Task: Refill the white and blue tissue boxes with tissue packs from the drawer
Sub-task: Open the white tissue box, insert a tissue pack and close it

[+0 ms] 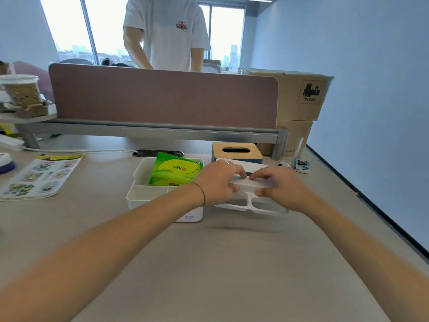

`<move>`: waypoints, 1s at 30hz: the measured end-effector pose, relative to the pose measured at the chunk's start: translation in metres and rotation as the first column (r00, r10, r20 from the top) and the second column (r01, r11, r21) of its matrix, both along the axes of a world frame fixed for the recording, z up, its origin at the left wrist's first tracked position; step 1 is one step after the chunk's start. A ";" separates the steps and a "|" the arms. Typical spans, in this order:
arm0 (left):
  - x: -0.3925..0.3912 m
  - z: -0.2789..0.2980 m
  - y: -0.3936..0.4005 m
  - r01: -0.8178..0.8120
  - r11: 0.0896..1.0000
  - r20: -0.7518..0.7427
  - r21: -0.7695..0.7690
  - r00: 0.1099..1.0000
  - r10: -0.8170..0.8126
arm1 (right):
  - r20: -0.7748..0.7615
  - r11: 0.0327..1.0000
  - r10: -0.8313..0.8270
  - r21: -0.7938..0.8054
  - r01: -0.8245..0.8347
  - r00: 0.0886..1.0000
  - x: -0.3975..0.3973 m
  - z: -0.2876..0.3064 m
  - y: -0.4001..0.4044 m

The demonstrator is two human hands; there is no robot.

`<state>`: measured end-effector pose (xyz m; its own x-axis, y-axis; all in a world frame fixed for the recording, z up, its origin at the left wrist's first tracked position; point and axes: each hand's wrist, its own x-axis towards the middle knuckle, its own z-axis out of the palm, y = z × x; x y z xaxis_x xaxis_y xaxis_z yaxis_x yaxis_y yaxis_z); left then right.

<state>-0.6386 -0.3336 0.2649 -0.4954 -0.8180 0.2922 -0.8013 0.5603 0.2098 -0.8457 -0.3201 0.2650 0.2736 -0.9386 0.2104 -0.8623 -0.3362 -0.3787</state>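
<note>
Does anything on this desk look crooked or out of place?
Yes. The green tissue pack sits tilted in the open white box, one end poking above the rim rather than lying flat. The box's white lid is off, held by the left hand and right hand. Nothing looks spilled or broken.

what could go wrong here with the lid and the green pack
The green tissue pack sits tilted in the white box, one corner above the rim, so a lid may not close over it until it is laid flat. Both hands grip the white lid low over the desk just in front of the blue box; swinging it could knock that.
</note>
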 end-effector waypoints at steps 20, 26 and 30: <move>0.174 0.013 0.005 -0.153 0.986 0.081 -0.059 0.984 0.158 | -0.051 0.976 0.193 -0.091 -0.197 0.980 0.171 0.011 -0.027; 0.183 0.006 0.002 -0.168 0.983 0.043 -0.077 0.984 0.171 | -0.071 0.974 0.197 -0.101 -0.204 0.978 0.182 0.009 -0.032; 0.185 0.000 0.000 -0.183 0.979 0.013 -0.086 0.983 0.185 | -0.109 0.969 0.190 -0.140 -0.204 0.976 0.186 0.007 -0.037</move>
